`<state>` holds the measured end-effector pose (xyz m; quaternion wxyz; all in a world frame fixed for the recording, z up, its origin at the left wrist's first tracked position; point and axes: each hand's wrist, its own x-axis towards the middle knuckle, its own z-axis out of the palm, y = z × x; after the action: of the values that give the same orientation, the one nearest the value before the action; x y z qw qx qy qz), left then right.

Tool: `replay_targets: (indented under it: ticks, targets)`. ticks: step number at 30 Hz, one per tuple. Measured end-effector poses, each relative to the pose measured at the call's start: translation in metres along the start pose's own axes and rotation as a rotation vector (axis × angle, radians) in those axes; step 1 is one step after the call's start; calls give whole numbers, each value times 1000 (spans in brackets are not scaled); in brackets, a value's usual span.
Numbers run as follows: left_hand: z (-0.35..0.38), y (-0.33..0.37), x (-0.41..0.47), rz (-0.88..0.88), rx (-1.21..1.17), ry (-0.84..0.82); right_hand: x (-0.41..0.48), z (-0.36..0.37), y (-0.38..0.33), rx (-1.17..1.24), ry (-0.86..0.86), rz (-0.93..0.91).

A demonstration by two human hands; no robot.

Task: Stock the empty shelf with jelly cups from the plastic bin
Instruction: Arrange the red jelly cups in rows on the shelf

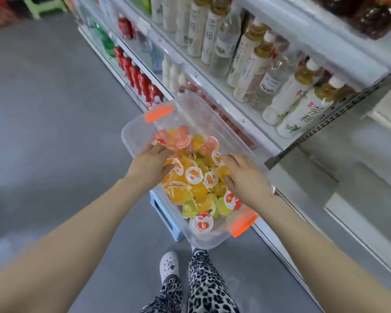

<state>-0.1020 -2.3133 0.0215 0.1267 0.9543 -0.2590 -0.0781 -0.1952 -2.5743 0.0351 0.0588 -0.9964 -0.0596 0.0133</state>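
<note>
A clear plastic bin (136, 129) with orange latches stands on a light blue stool, filled with several jelly cups (195, 175) in orange, yellow, pink and green. Both my hands reach down into the pile. My left hand (151, 162) lies over the cups at the bin's left side, fingers curled into them. My right hand (244, 175) rests on the cups at the right side, fingers bent around an orange cup (222, 171). An empty white shelf (359, 177) shows at the right, below the bottle shelf.
Shelving (212, 86) runs along the right with tea and water bottles (246, 62) above and red bottles (136, 75) lower down. The light blue stool (165, 213) sits under the bin. Grey floor (54, 109) spreads to the left. My feet stand just below the bin.
</note>
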Motion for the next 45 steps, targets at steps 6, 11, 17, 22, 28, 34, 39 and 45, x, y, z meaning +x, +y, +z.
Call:
replay_targets:
  ticks: [6,11,17,22,28,34,39,45]
  targets:
    - [8,1,18,-107,36,13,86,23,0,-156,-170,-98]
    - [11,0,19,-149,40,19,124,50,6,-293,-312,-221]
    - [10,2,21,-145,65,-12,129,38,0,-304,-236,-245]
    - [11,0,42,-38,17,62,113,28,1,-354,-138,-209]
    - [34,-5,109,6,188,-108,63,41,12,-346,-28,-162]
    - [42,-6,130,6,354,-212,41,47,17,-187,-30,-109]
    - [33,4,122,6,380,-173,31,44,16,-49,12,-40]
    - [8,23,80,-133,-104,-60,11,32,13,62,75,25]
